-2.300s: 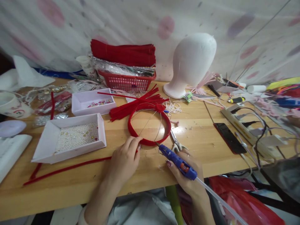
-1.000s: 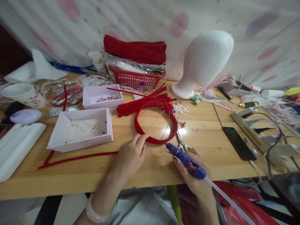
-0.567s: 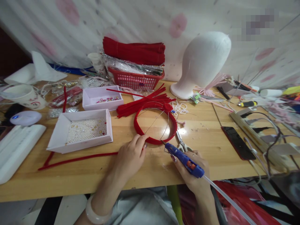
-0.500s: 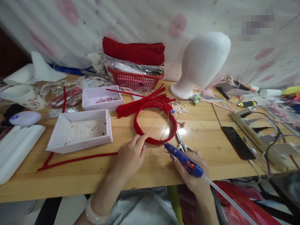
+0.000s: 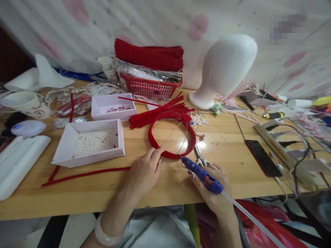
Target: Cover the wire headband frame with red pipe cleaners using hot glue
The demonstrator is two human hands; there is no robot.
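My left hand (image 5: 147, 165) pinches the near left part of a red fuzzy hoop (image 5: 152, 137), which has thin wires across it and a red round piece at its far right. From under that hand a red fuzzy strip (image 5: 90, 173) runs left and bends back behind a white box. My right hand (image 5: 213, 187) is wrapped around a blue hot glue gun (image 5: 201, 175), with a clear glue stick (image 5: 254, 220) coming out of its rear. The gun's nozzle is at the hoop's near edge; whether it touches cannot be made out. Scissors (image 5: 200, 156) lie just beyond my right hand.
White boxes hold pearl beads (image 5: 95, 141) and pink gems (image 5: 119, 109). Behind are a bundle of red strips (image 5: 157, 115), a red basket (image 5: 150, 86) and a white foam head (image 5: 227, 69). A phone (image 5: 262, 157) and power strip (image 5: 284, 155) with cables lie right.
The view has shifted very slightly. Both hands, the hoop and the glue gun keep nearly the same positions relative to each other.
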